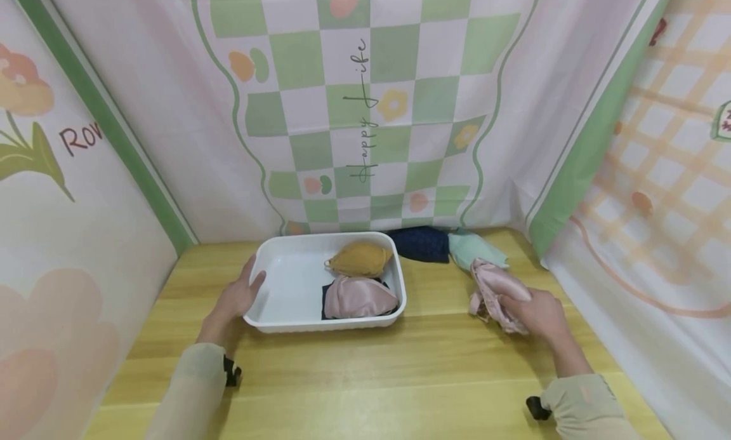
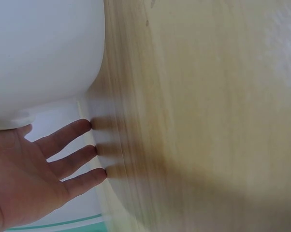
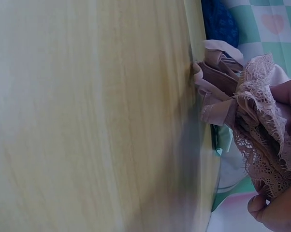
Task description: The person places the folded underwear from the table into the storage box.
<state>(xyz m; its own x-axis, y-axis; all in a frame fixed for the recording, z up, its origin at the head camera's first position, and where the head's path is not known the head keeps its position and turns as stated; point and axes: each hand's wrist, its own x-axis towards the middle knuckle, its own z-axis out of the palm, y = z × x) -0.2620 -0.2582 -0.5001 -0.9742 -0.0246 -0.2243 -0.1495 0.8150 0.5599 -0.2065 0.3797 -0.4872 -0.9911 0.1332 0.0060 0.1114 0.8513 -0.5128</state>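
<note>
My right hand (image 1: 539, 313) grips a folded pink satin bra (image 1: 498, 289) above the right side of the table. Its lace edging (image 3: 261, 92) and loose straps (image 3: 218, 111) show in the right wrist view. At the left end of a white plastic tray (image 1: 288, 281), my left hand (image 1: 237, 294) holds the rim, thumb over the inside. Its other fingers spread straight down outside the tray in the left wrist view. Inside the tray's right half, a mustard bra (image 1: 361, 260) lies behind another pink bra (image 1: 360, 297). Dark fabric (image 1: 328, 310) pokes out beneath that pink one.
A navy bra (image 1: 422, 244) and a mint green bra (image 1: 474, 248) lie along the table's back edge, right of the tray. Printed cloth curtains (image 1: 371, 110) hang behind and on both sides of the wooden table (image 1: 365, 383).
</note>
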